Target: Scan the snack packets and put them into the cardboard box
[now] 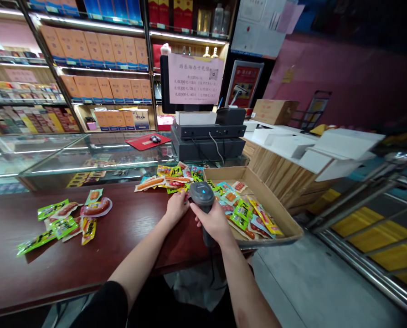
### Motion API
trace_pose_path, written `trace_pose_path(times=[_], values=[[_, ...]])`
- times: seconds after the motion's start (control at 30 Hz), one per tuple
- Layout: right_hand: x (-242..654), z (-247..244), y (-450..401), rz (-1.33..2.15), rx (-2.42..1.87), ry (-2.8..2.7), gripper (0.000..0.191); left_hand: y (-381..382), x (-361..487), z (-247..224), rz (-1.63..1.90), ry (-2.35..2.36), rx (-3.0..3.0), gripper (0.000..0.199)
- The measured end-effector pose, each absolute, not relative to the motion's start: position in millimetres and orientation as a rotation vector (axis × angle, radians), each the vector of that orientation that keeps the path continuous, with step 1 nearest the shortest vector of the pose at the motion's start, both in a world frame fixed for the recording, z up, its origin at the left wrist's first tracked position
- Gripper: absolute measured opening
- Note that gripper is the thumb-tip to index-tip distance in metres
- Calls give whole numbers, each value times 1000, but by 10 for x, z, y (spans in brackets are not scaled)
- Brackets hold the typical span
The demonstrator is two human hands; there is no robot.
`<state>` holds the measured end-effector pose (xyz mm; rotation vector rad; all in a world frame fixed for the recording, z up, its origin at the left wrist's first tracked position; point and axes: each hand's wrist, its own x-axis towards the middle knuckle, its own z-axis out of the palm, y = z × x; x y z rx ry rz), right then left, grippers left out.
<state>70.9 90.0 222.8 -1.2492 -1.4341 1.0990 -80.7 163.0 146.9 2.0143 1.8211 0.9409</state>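
My right hand (pixel 217 221) is wrapped round the handle of a dark barcode scanner (pixel 202 193), whose head has a small blue light and points away from me. Close on its left, my left hand (pixel 177 208) has its fingers drawn together; a bit of something reddish shows at the fingertips, mostly hidden by the scanner. Just beyond lies a pile of packaged sausages and snacks (pixel 171 178). To the right, an open cardboard box (pixel 271 202) holds several more snack packets (pixel 242 214). Another loose group of packets (pixel 61 226) lies on the left of the brown table (pixel 131 237).
Behind the table stands a glass display counter (pixel 66 157) with a red mouse pad (pixel 147 141). A cash register (pixel 208 141) and a monitor bearing a pink paper sign (pixel 194 79) are ahead. Shelves of boxes (pixel 97 48) line the back; a metal railing (pixel 367 269) is at right.
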Motion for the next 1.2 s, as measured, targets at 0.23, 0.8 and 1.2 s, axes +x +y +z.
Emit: trace_pose_path(times=[0.23, 0.8, 1.2], values=[[508, 2144, 945, 1151, -1280, -1460, 34, 1623, -1498, 1387, 1256, 1321, 1109, 40], [200, 1938, 914, 1248, -1158, -1414, 33, 1545, -1750, 1659, 1601, 997, 796, 45], [79, 2064, 984, 1257, -1120, -1482, 31, 1569, -1647, 1611, 1616, 986, 774, 52]])
